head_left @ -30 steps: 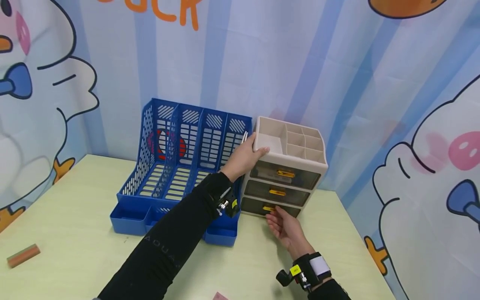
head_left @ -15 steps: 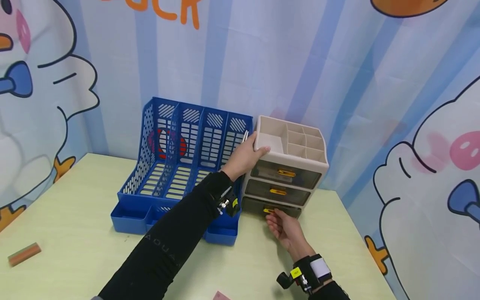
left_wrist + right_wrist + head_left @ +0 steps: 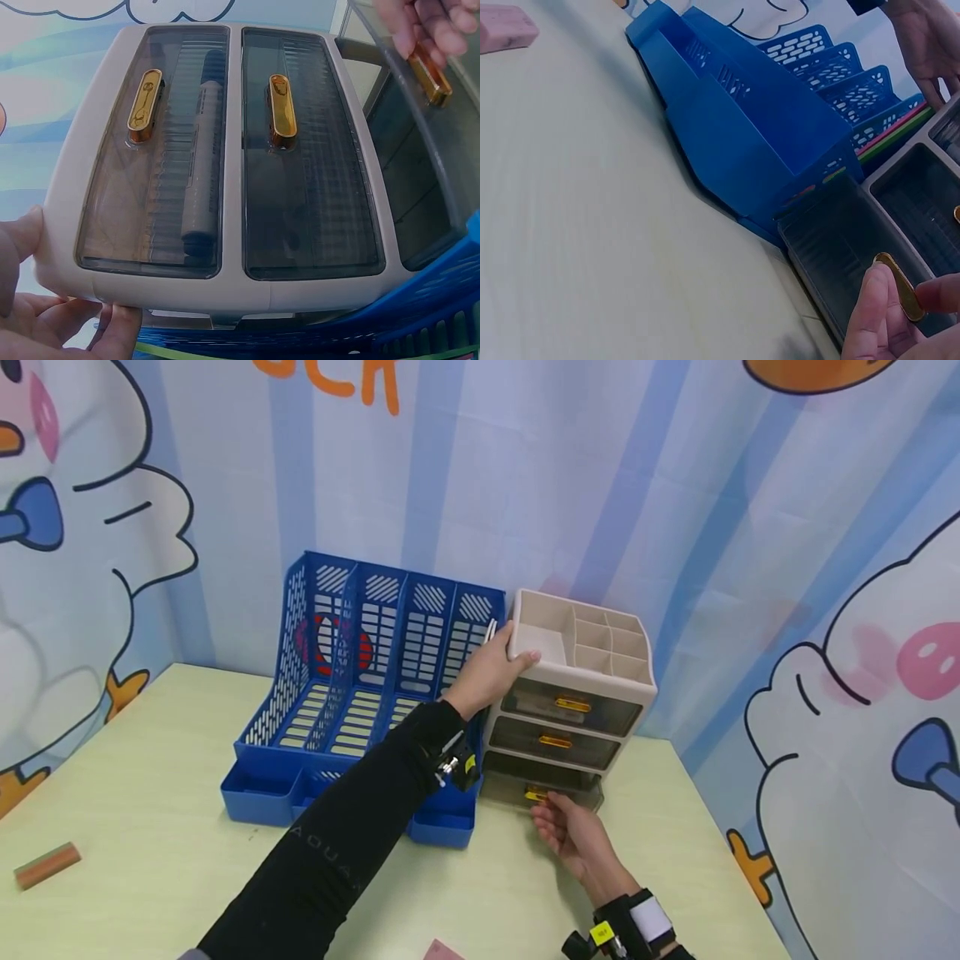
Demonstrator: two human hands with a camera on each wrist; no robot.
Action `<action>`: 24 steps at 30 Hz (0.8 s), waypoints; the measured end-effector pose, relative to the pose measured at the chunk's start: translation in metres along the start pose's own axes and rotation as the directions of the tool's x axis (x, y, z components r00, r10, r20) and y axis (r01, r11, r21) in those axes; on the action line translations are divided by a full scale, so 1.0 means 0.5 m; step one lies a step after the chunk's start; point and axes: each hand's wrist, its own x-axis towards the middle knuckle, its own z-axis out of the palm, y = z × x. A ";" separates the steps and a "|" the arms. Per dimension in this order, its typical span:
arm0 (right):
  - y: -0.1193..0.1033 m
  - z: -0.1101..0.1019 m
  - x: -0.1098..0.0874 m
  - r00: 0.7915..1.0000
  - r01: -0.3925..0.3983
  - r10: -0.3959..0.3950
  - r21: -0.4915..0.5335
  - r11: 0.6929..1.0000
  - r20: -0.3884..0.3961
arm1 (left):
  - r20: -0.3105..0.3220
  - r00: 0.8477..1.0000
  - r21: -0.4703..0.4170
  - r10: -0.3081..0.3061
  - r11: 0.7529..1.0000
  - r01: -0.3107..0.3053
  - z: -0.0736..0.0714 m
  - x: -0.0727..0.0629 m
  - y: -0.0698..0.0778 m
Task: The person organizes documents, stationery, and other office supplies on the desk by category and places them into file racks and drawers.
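Note:
A beige desktop drawer unit [image 3: 577, 672] with three smoky see-through drawers stands beside a blue file rack. My left hand [image 3: 487, 672] grips its top left edge, thumb on the front side and the other fingers round the side. Down at the bottom drawer [image 3: 502, 789], which sticks out a little, my right hand [image 3: 573, 835] pinches the gold handle [image 3: 901, 285] between thumb and finger. The left wrist view shows a marker [image 3: 201, 157] lying inside the top drawer [image 3: 154, 202]. The middle drawer [image 3: 311, 202] is closed.
The blue file rack [image 3: 262, 793] with upright dividers touches or nearly touches the unit's left side. A brown block [image 3: 47, 866] lies at the table's left, and a pink block [image 3: 506, 28] near the front edge. A patterned curtain [image 3: 562, 485] hangs behind.
The bottom drawer has slid out toward me from its closed position, my right hand drawing back with its handle. My left hand has kept its place on the unit.

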 end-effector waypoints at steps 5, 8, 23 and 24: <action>0.004 -0.005 -0.016 1.000 -0.014 0.014 0.000 1.000 0.018 | 0.005 1.000 -0.003 -0.002 1.000 0.002 -0.003 -0.004 0.005; 0.006 -0.008 -0.025 0.999 -0.026 0.026 -0.008 1.000 0.021 | 0.004 1.000 -0.004 0.002 1.000 -0.002 -0.003 -0.004 0.005; 0.012 -0.021 -0.067 0.993 -0.052 0.060 -0.073 0.996 0.105 | 0.004 1.000 0.000 0.024 1.000 -0.024 -0.004 -0.006 0.005; 0.012 -0.024 -0.068 0.991 -0.054 0.065 -0.089 0.995 0.115 | 0.004 1.000 0.001 0.025 1.000 -0.025 -0.003 -0.006 0.005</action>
